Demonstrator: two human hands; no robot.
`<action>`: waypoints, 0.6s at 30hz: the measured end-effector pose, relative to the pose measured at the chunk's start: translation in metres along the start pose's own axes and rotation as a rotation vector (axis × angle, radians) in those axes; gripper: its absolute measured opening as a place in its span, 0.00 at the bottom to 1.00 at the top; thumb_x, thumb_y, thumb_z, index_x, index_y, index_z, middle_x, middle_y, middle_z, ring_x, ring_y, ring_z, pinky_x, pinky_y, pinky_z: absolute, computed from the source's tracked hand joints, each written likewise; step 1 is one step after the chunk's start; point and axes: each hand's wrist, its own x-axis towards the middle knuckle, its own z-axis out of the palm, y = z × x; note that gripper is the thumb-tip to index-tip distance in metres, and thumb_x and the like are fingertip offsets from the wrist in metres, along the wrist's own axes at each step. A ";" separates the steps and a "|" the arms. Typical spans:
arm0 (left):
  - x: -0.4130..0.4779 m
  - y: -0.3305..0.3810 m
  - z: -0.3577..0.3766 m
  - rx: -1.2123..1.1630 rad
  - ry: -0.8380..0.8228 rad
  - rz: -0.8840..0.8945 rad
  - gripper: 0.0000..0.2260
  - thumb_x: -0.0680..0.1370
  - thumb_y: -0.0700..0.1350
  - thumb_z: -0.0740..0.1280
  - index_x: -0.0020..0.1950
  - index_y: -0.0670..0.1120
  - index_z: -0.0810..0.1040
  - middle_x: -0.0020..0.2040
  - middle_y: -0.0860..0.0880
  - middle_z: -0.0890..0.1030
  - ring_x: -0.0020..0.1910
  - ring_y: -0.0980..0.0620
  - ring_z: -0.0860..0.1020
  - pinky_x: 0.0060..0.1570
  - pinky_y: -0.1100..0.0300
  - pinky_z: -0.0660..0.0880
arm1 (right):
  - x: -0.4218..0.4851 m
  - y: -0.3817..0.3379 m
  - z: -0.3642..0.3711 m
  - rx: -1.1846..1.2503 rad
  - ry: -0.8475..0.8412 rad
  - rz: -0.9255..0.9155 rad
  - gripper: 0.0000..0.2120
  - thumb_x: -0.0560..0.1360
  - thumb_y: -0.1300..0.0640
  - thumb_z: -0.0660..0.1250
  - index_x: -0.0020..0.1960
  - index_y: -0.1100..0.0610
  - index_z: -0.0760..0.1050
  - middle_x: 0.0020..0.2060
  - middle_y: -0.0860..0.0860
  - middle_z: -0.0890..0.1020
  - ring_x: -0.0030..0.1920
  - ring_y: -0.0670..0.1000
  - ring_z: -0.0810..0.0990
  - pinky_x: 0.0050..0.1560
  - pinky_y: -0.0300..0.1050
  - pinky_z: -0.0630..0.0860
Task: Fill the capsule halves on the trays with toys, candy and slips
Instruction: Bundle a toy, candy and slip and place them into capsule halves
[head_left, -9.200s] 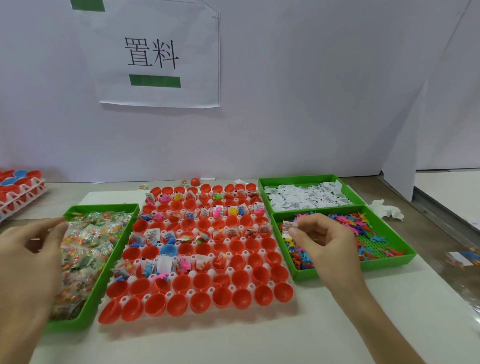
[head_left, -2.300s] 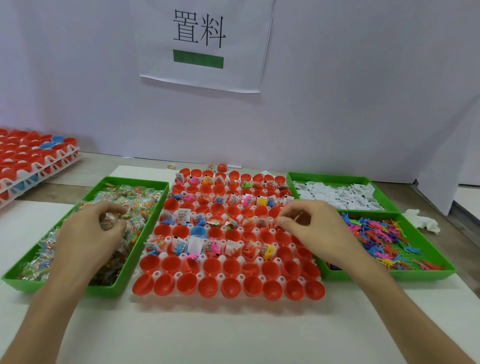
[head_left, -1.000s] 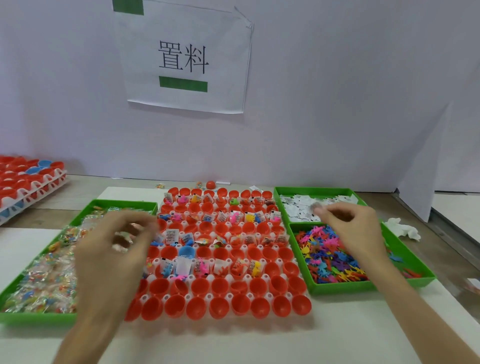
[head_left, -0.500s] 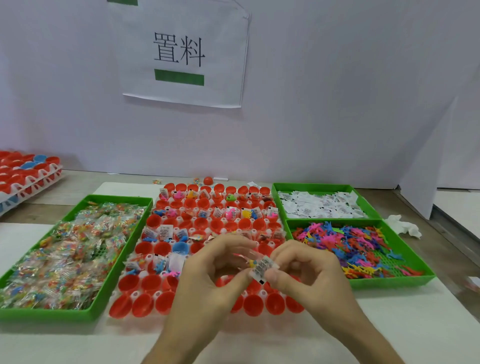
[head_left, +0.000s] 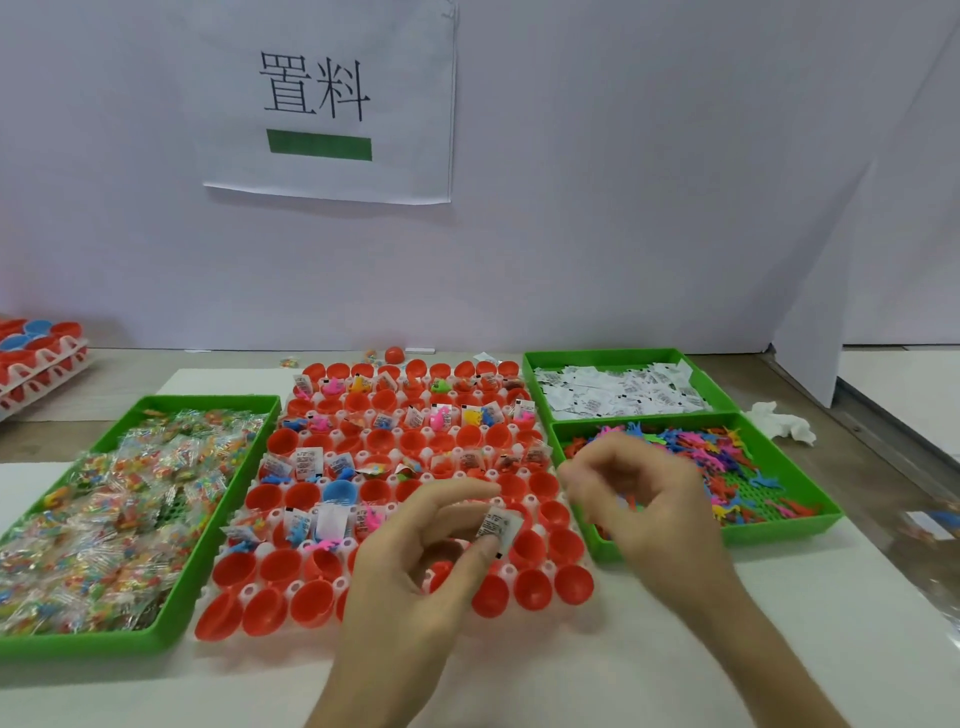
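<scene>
The left hand (head_left: 426, 566) and right hand (head_left: 654, 499) hang apart, hiding near cups of the white tray (head_left: 248, 589) of glossy red capsule halves (head_left: 275, 566), between the green candy tray (head_left: 208, 399) and toy tray (head_left: 779, 530). The left pinches a printed slip (head_left: 500, 524); the blurred right's grip is unclear.

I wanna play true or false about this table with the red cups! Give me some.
The left hand pinches a white slip. True.
The candy tray sits right of the capsule tray. False: it sits left.
One capsule half in that tray is blue. True.
The front row of halves is full of toys. False: those showing are empty.
The slips tray lies behind the toy tray. True.
</scene>
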 end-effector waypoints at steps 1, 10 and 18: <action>0.000 -0.002 0.000 0.028 0.007 0.014 0.16 0.72 0.41 0.73 0.50 0.62 0.82 0.46 0.56 0.86 0.48 0.55 0.84 0.45 0.65 0.79 | 0.005 0.007 -0.011 -0.043 0.096 0.018 0.07 0.74 0.52 0.72 0.39 0.50 0.79 0.33 0.50 0.82 0.32 0.46 0.79 0.35 0.39 0.75; -0.004 -0.007 0.006 0.140 -0.005 0.101 0.16 0.71 0.36 0.68 0.46 0.58 0.86 0.46 0.59 0.86 0.49 0.55 0.83 0.40 0.55 0.79 | 0.010 0.066 -0.054 -0.642 0.042 0.354 0.08 0.71 0.54 0.77 0.36 0.44 0.80 0.29 0.45 0.80 0.32 0.41 0.76 0.34 0.36 0.68; -0.006 -0.007 0.008 0.195 -0.025 0.061 0.28 0.73 0.27 0.72 0.52 0.63 0.85 0.48 0.63 0.85 0.51 0.59 0.82 0.43 0.58 0.79 | 0.009 0.057 -0.040 -0.734 0.007 0.418 0.10 0.72 0.57 0.74 0.38 0.42 0.78 0.30 0.41 0.80 0.35 0.41 0.76 0.53 0.51 0.75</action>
